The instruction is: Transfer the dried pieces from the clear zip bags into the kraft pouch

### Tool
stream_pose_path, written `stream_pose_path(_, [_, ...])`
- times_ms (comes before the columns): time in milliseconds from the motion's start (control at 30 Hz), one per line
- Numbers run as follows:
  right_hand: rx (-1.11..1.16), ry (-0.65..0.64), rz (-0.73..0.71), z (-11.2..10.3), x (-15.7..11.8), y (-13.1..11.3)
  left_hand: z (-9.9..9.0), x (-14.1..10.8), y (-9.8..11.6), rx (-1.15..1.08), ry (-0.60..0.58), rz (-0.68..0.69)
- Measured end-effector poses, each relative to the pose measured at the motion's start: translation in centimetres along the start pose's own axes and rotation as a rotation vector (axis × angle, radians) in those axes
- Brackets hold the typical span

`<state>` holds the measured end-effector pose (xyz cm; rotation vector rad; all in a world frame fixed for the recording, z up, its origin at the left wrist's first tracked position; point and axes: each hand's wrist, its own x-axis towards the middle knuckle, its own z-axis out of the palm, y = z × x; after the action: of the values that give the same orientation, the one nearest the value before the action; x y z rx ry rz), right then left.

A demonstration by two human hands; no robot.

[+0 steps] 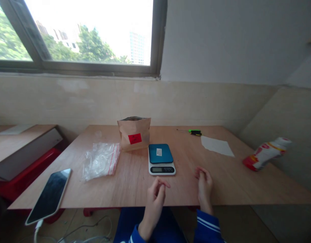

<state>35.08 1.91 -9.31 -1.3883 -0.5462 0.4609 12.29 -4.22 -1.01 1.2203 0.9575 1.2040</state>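
A kitchen scale [162, 169] with a blue top plate and a white body lies in the middle of the wooden table, its small display facing me. My left hand [155, 195] is just in front of the scale, apart from it, fingers curled in with the index finger bent to the right. Nothing shows in it. To the right of the scale rests my right hand [205, 185], fingers loosely curled and holding nothing I can see. Behind the scale stands an open-topped brown kraft paper pouch [142, 131] with a red label. Clear zip bags [99, 160] lie to its left.
A smartphone [50, 194] with a cable plugged in lies at the left table edge [76, 200]. Toward the back right are a green-and-black screwdriver [195, 132] and a white paper sheet [217, 146]. A red-and-white bottle [265, 153] is at the far right.
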Motion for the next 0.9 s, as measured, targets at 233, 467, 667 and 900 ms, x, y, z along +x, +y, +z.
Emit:
stream_pose_path(233, [0.081,-0.027,0.025,-0.6,-0.2,0.4,7.3,-4.4,-3.6,-0.023,-0.521,-0.160])
stream_pose_path(467, [0.215,-0.089,0.114,-1.4,0.2,-0.3,9.1,-3.9,-11.4,0.163,-0.472,-0.534])
stream_pose_path(667, [0.239,-0.114,0.154,-1.4,0.3,-0.8,8.7,-3.4,-12.9,0.241,-0.489,-0.595])
stream_pose_path(900, [0.212,-0.108,0.136,-1.4,0.2,-0.9,8.4,-3.9,-13.5,0.271,-0.517,-0.570])
